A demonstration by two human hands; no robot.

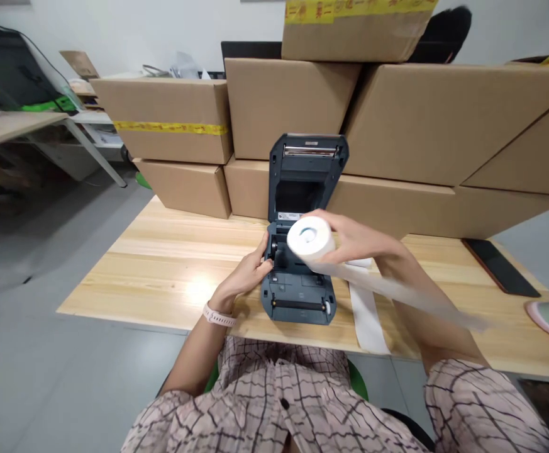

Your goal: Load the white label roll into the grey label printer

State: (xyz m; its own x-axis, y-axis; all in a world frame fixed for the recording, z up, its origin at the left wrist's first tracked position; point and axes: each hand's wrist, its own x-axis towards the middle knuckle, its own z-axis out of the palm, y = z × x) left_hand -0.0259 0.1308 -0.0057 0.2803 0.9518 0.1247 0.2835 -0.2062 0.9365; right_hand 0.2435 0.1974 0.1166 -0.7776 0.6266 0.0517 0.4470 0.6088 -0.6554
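Nearest, the person's plaid shirt (283,402) meets the edge of the wooden table (151,270); a pale band (219,316) circles the left wrist. The left hand (248,272) grasps the left side of a dark printer-like device (297,289), which lies on the table in front of the body; the right hand (352,238) grips a white roll (306,238) from its right side, above the device's bay, with a loose blurred tail (397,286) trailing rightward. The opening looks done, since the lid (302,170) stands raised at the far end; the roll appears not yet seated, and the lid not yet closed; whether the roll touches the bay, one cannot tell. A white strip (368,318) lies right of the device; farther right is a dark phone (499,267); beyond them all, cardboard boxes (283,107) stand stacked.
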